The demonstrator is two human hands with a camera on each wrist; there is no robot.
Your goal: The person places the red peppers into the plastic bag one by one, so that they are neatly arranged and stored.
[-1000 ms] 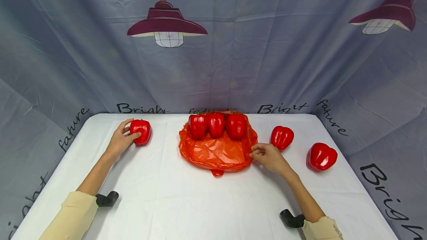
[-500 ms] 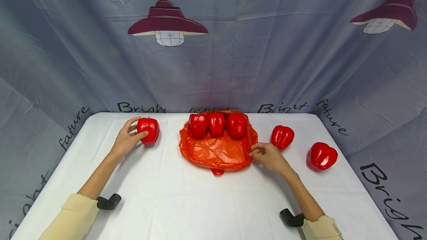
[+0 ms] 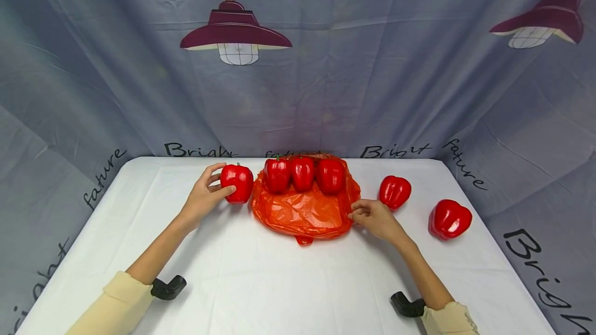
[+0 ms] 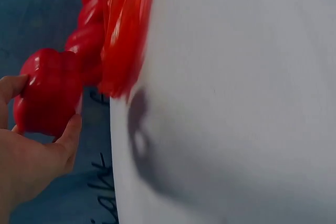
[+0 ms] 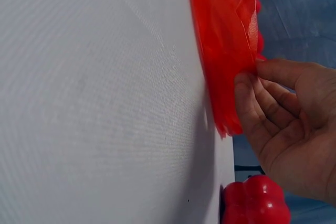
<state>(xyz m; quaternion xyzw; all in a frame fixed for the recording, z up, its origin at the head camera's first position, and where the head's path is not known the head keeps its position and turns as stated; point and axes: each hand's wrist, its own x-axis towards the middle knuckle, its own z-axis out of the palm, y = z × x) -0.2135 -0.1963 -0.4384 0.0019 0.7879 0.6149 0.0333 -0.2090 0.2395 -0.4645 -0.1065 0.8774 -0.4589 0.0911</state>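
My left hand [image 3: 205,198] grips a red bell pepper [image 3: 237,184] between thumb and fingers, just left of an orange-red plastic bag [image 3: 302,216]. The left wrist view shows this pepper [image 4: 48,92] raised above the white surface, whose shadow of the hand falls below. Three red bell peppers [image 3: 302,173] stand in a row along the back of the open bag. At the bag's right edge, my right hand [image 3: 377,218] pinches the plastic; in the right wrist view its thumb and forefinger meet on the bag's rim [image 5: 251,30].
Two more red bell peppers lie to the right: a nearer-in pepper [image 3: 395,192] behind my right hand and another pepper [image 3: 449,219] towards the table's right edge. The white-covered table [image 3: 279,288] ends at a grey-blue curtain [image 3: 307,92] with printed lamps and lettering.
My left hand has carried its bell pepper rightwards from the table's left side to beside the bag. The right hand has stayed at the bag's edge.
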